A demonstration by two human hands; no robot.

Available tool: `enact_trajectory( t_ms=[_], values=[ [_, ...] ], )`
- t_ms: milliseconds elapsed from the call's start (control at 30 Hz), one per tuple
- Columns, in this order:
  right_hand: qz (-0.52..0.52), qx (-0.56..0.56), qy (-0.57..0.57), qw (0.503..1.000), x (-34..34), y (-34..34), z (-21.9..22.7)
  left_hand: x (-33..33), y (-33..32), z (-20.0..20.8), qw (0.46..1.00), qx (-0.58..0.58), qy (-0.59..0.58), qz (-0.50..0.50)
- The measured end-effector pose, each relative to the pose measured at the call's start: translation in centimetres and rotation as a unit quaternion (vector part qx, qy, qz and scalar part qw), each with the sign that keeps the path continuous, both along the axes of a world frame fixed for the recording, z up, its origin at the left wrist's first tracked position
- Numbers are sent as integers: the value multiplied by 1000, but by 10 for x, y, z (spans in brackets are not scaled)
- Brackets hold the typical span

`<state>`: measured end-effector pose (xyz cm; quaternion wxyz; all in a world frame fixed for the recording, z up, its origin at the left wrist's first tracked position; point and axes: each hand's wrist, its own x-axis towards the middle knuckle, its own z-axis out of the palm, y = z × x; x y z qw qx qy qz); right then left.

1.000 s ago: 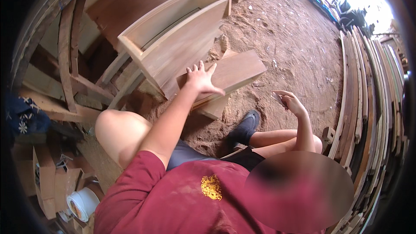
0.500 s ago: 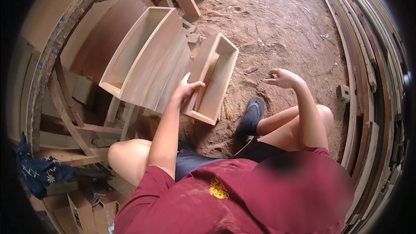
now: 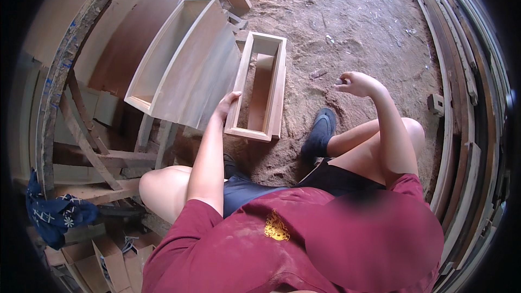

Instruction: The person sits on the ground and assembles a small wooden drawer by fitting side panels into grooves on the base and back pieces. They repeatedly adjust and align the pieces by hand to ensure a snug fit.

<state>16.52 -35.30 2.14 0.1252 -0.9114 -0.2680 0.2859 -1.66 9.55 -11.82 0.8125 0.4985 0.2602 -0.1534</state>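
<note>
Brace the pale-brown rectangular wooden box (image 3: pixel 243 74) firmly: the left hand (image 3: pixel 228 105) clasps its left wall; the right hand (image 3: pixel 360 84), well apart, pinches a small dark piece (image 3: pixel 341 81), kind unclear.

My left hand (image 3: pixel 223 107) grips the small box (image 3: pixel 248 132) at its left wall, thumb over the rim, the open side facing up at me. Just left of it is the big box (image 3: pixel 198 70), tilted, its open side also showing. My right hand (image 3: pixel 358 83) is well apart from both, fingers curled around a dark piece (image 3: pixel 340 81), above the dusty floor (image 3: pixel 347 27) near my shoe (image 3: pixel 320 131). Planks (image 3: pixel 453 76) line my right.
</note>
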Motion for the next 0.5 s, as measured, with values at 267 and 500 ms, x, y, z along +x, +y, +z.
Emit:
enact_trajectory(
  t_ms=[267,500],
  values=[
    [6,-2,11,1000,0,10,-5,-7,2,-1,998,26,-18,48],
    [2,-3,17,1000,-7,18,-7,-10,-2,0,993,-94,-64,35]
  ],
)
